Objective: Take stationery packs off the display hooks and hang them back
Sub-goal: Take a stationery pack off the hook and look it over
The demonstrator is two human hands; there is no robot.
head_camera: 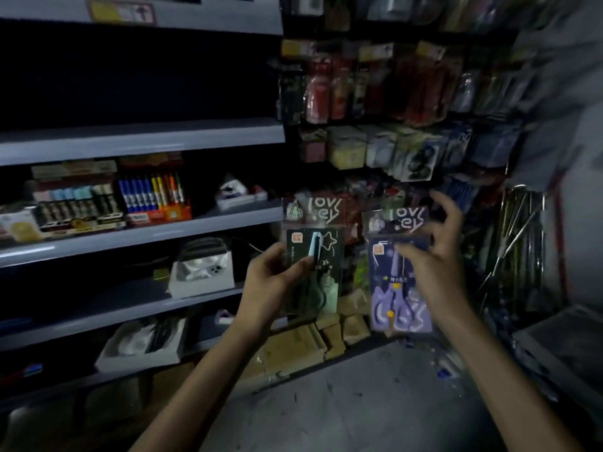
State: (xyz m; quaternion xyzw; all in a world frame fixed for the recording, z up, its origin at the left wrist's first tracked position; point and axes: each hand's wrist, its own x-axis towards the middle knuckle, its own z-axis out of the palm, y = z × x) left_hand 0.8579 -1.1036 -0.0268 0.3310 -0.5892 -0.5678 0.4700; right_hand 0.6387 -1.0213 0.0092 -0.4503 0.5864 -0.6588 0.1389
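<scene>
My left hand (pixel 275 278) grips a dark carded scissors pack (pixel 313 243) with a pale blue and mint pair inside, held upright in front of the hook display. My right hand (pixel 434 252) pinches a purple scissors pack (pixel 399 305) near its middle, thumb in front and the other fingers spread behind its top. Both packs are off the hooks, side by side, just below the rows of hanging packs (pixel 375 93). The hooks themselves are lost in the dark and blur.
Grey shelves (pixel 140 141) on the left carry marker boxes (pixel 150 197), tape dispensers and trays. Small cardboard boxes (pixel 313 340) are stacked on the floor under the display. A bundle of metal rods (pixel 518 243) leans at the right beside a grey bin (pixel 564 340).
</scene>
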